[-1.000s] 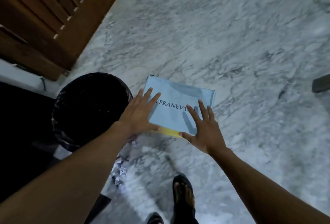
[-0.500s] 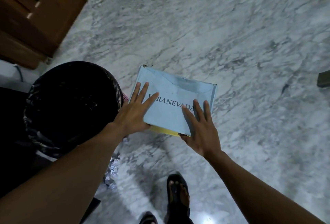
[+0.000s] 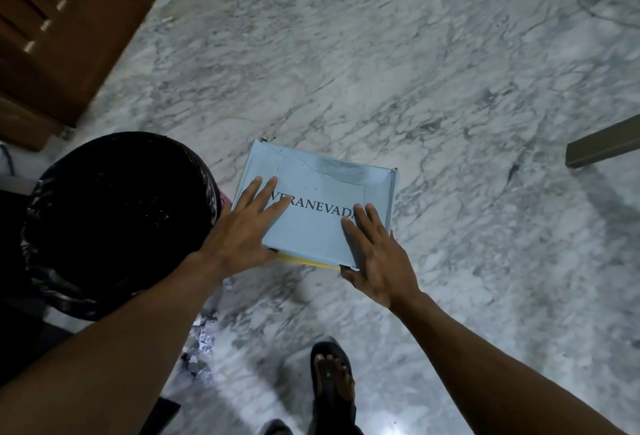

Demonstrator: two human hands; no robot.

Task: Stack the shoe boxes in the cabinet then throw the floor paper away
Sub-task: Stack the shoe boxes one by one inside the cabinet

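Under both hands a pale blue shoe box [image 3: 322,206] is pressed, its printed lid facing up. The left hand [image 3: 242,230] is laid flat on the near left corner with fingers spread; the right hand [image 3: 375,251] is laid flat on the near right corner, thumb hooked at the edge. Neither is closed around the box yet. Compared with a second ago, the hands have been slid a little further onto the lid and the view has been brought nearer, so a lift is judged to be in preparation, not begun.

Beneath the near edge a yellow layer [image 3: 304,260] is seen, touching the box; what it is cannot be told. Just left of the left hand stands a bin lined with a black bag [image 3: 117,213]. Below that wrist crumpled paper [image 3: 202,337] lies on the marble floor [image 3: 415,71], not yet thrown away. Beyond the left hand, a slatted wooden door [image 3: 62,19] is seen; a sandalled foot [image 3: 330,375] is planted nearest the body.
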